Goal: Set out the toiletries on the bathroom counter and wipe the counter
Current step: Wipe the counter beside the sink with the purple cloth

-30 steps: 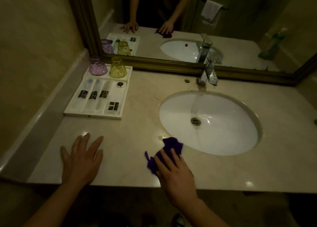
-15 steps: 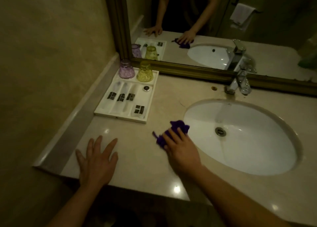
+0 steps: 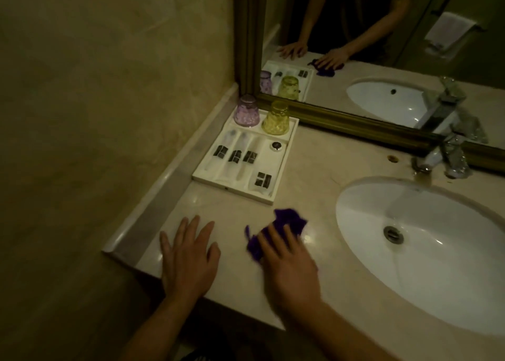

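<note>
A crumpled purple cloth (image 3: pixel 287 221) lies on the beige marble counter (image 3: pixel 314 164), just left of the sink. My right hand (image 3: pixel 289 267) presses flat on the cloth with straight fingers. My left hand (image 3: pixel 188 257) rests flat on the counter near the left front corner, fingers spread. Behind them a white tray (image 3: pixel 281 169) holds several wrapped toiletries, a small round lid, a purple cup (image 3: pixel 246 111) and a yellow cup (image 3: pixel 276 119), both upside down.
A white oval sink (image 3: pixel 437 265) fills the right of the counter, with a chrome faucet (image 3: pixel 442 155) behind it. A gold-framed mirror (image 3: pixel 341 120) runs along the back. A tan wall and a raised ledge (image 3: pixel 169 185) bound the counter's left side.
My right hand has slid the purple cloth leftward along the counter, away from the sink rim and closer to my left hand. The view has shifted left; my left hand stays planted.
</note>
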### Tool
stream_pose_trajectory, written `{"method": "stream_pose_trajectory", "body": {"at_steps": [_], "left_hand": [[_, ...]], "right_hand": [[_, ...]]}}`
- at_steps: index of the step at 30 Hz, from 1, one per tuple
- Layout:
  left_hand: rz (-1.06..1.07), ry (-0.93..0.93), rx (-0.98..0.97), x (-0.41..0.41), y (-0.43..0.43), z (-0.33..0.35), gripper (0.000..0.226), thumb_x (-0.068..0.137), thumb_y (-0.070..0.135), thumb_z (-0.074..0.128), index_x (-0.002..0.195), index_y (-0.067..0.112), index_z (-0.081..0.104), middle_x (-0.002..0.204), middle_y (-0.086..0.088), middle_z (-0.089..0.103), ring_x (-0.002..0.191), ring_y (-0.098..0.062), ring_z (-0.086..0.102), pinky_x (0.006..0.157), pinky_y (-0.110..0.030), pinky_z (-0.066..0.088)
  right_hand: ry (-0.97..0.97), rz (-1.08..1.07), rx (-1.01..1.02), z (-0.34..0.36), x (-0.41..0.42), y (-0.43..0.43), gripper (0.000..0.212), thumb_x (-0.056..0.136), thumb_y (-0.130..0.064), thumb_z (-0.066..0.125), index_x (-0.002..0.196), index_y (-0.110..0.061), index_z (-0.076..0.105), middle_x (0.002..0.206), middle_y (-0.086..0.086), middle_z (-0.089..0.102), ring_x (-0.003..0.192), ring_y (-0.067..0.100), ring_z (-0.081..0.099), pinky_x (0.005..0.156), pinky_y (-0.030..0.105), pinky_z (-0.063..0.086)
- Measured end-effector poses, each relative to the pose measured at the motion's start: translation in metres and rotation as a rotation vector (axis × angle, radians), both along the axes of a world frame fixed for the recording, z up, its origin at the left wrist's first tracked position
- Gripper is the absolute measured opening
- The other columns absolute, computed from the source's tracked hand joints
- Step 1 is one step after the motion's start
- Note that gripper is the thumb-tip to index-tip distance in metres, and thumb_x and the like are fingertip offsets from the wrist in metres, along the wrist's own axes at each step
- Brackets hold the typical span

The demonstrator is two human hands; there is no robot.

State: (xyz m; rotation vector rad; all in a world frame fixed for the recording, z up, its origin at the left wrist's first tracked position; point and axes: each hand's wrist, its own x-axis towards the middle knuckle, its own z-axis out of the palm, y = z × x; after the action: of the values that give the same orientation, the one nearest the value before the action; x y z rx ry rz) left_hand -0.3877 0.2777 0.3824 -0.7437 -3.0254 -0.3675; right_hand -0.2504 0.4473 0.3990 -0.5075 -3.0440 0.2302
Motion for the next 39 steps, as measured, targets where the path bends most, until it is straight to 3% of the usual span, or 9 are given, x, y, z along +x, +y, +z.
{"method": "stream_pose_trajectory", "body": {"at_steps": [3,8,12,22,26,32,39], "left_hand": [[0.019,-0.006,0.013,0.003,0.000,0.005,0.061,0.089,0.048,0.023,0.143,0.030,0.044,0.153,-0.004,0.040,0.145,-0.020,0.027,0.118,-0.058,0.012],[0.161,0.024,0.147,0.007,-0.003,0.010,0.045,0.092,0.034,0.044,0.135,0.023,0.052,0.144,-0.007,0.050,0.136,-0.023,0.041,0.116,-0.056,0.022],[0.285,0.040,0.219,0.009,-0.003,0.009,0.046,0.089,0.032,0.043,0.131,0.019,0.056,0.138,-0.010,0.055,0.130,-0.027,0.047,0.113,-0.054,0.026],[0.276,0.067,0.142,0.003,-0.002,0.001,0.050,0.089,0.032,0.055,0.138,0.022,0.048,0.139,-0.007,0.053,0.131,-0.023,0.043,0.111,-0.050,0.027],[0.247,0.090,0.081,0.001,-0.004,-0.002,0.055,0.088,0.038,0.054,0.140,0.023,0.043,0.139,-0.009,0.051,0.130,-0.026,0.042,0.110,-0.052,0.029],[0.203,0.013,0.023,0.006,-0.004,0.006,0.061,0.095,0.047,0.035,0.151,0.027,0.020,0.154,-0.009,0.032,0.143,-0.025,0.027,0.119,-0.052,0.015],[0.257,0.034,0.115,0.042,-0.010,0.036,0.078,0.092,0.045,0.049,0.153,0.034,0.000,0.161,-0.010,0.014,0.146,-0.028,0.019,0.118,-0.047,0.018]], "right_hand": [[-0.016,0.111,-0.005,-0.001,-0.006,-0.033,0.055,0.090,-0.037,0.043,0.145,-0.029,0.042,0.153,0.002,0.042,0.143,0.034,0.034,0.115,0.052,0.022],[-0.012,0.258,-0.051,0.001,-0.056,-0.045,0.053,0.100,-0.038,0.037,0.151,-0.032,0.026,0.161,0.000,0.025,0.151,0.029,0.012,0.121,0.049,0.008],[-0.015,0.323,-0.042,0.002,-0.097,-0.048,0.051,0.102,-0.043,0.032,0.151,-0.031,0.029,0.161,0.002,0.026,0.151,0.031,0.013,0.121,0.046,0.005],[-0.096,0.389,-0.091,0.004,-0.126,-0.037,0.058,0.101,-0.049,0.033,0.155,-0.033,0.017,0.165,0.002,0.007,0.151,0.032,-0.002,0.120,0.049,0.001],[0.001,0.292,-0.119,0.016,-0.113,-0.028,0.062,0.098,-0.054,0.034,0.153,-0.028,0.025,0.165,0.008,0.005,0.151,0.033,0.001,0.122,0.052,0.010],[-0.033,0.361,-0.121,0.021,-0.082,-0.003,0.053,0.103,-0.038,0.037,0.154,-0.026,0.026,0.164,0.004,0.016,0.151,0.031,0.012,0.121,0.047,0.020],[-0.086,0.380,-0.272,0.042,-0.066,0.024,0.056,0.102,-0.032,0.040,0.155,-0.023,0.023,0.163,0.002,0.019,0.149,0.026,0.021,0.119,0.043,0.027]]}}
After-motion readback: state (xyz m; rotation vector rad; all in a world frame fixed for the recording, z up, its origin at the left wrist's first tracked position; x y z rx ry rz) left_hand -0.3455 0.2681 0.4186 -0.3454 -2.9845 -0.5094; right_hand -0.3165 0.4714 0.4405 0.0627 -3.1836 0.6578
